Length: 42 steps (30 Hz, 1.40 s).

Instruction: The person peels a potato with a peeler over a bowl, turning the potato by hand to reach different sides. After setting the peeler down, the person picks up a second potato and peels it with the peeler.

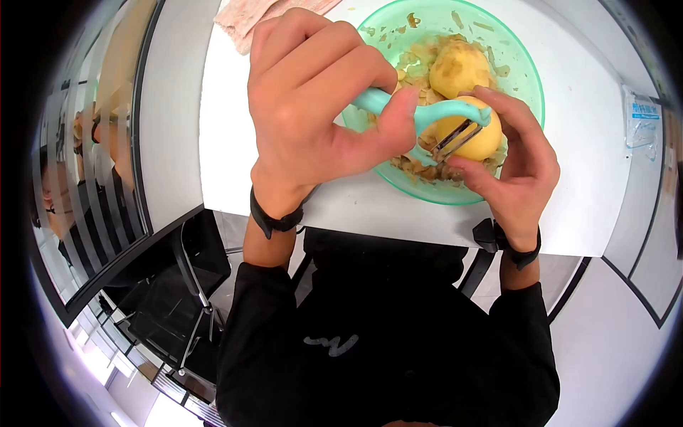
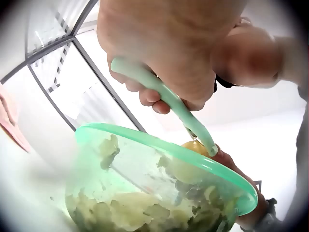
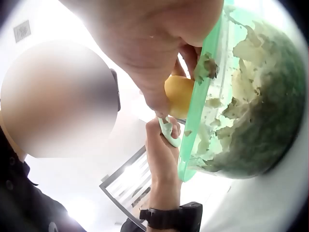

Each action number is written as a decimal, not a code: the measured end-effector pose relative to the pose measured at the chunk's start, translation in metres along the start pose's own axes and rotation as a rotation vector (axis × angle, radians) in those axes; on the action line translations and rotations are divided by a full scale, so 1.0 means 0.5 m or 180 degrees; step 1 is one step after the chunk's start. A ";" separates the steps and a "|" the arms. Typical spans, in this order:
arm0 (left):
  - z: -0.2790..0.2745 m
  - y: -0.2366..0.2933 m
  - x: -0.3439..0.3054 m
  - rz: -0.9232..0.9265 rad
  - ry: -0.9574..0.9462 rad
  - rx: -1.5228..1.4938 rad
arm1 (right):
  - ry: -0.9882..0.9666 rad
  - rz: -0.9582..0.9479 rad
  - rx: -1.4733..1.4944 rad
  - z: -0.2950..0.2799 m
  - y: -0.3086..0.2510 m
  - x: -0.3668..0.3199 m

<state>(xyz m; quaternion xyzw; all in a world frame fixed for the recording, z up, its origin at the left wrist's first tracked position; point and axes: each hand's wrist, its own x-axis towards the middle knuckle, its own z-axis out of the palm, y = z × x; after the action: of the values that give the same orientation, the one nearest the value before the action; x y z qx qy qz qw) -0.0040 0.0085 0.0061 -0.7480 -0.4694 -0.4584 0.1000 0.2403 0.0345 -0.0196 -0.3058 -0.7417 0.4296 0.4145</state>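
My left hand (image 1: 313, 107) grips the light-green handle of a peeler (image 1: 448, 109), its thumb laid along it. The peeler's metal blade lies over a peeled yellow potato (image 1: 486, 144). Fingers and thumb of my right hand (image 1: 525, 160) hold that potato from the right side, above the bowl. Beneath is a translucent green bowl (image 1: 538, 92) with brown peelings (image 3: 246, 87) in it and stuck to its wall. A second potato (image 1: 459, 67), yellow with brownish patches, lies in the bowl. In the right wrist view, the bowl's rim hides part of the held potato (image 3: 178, 94).
The bowl stands on a white table (image 1: 583, 185). A pink cloth (image 1: 245, 18) lies at the table's far left, and a clear plastic packet (image 1: 642, 117) is by the right edge. A black chair (image 1: 171, 306) stands to the lower left, below a glass partition (image 1: 92, 156).
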 end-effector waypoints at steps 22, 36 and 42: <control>0.004 -0.009 -0.004 -0.0316 -0.0195 -0.0111 | -0.0230 -0.0220 0.0714 -0.019 0.001 0.001; -0.017 -0.004 -0.001 -0.0341 -0.0058 0.0256 | -0.0050 -0.0244 -0.0028 -0.005 0.000 0.004; -0.008 0.015 0.004 -0.0086 0.0014 0.0409 | -0.0107 -0.0134 -0.0383 -0.002 -0.011 0.007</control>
<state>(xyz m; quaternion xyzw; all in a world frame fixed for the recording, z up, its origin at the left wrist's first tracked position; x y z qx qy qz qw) -0.0002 0.0037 0.0121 -0.7327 -0.5077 -0.4302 0.1427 0.2390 0.0355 -0.0131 -0.3073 -0.7793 0.3806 0.3918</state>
